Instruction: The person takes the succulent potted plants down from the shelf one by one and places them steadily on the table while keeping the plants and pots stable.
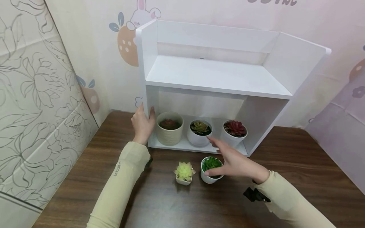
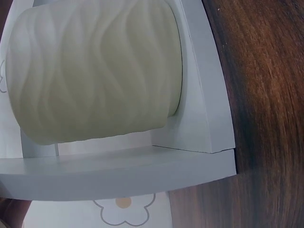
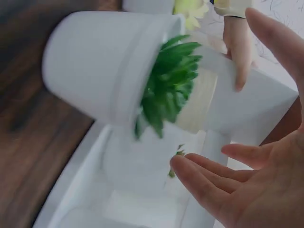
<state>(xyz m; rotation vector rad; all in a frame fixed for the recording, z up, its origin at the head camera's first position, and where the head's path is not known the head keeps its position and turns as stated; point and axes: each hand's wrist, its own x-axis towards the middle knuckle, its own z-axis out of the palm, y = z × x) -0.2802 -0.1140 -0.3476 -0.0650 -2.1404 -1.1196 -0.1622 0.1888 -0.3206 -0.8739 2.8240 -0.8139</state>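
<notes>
Green succulent pot (image 1: pixel 211 169), right hand (image 1: pixel 235 161) beside

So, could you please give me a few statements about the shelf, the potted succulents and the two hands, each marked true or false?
1. The white shelf unit has three pots on its lower level. True.
2. The upper shelf holds a pot. False: it is bare.
3. The left hand holds the shelf unit's left side panel. True.
4. The right hand grips the red succulent pot. False: it is open beside the green succulent pot on the wooden table.
5. The yellow-green succulent stands on the table. True.
</notes>
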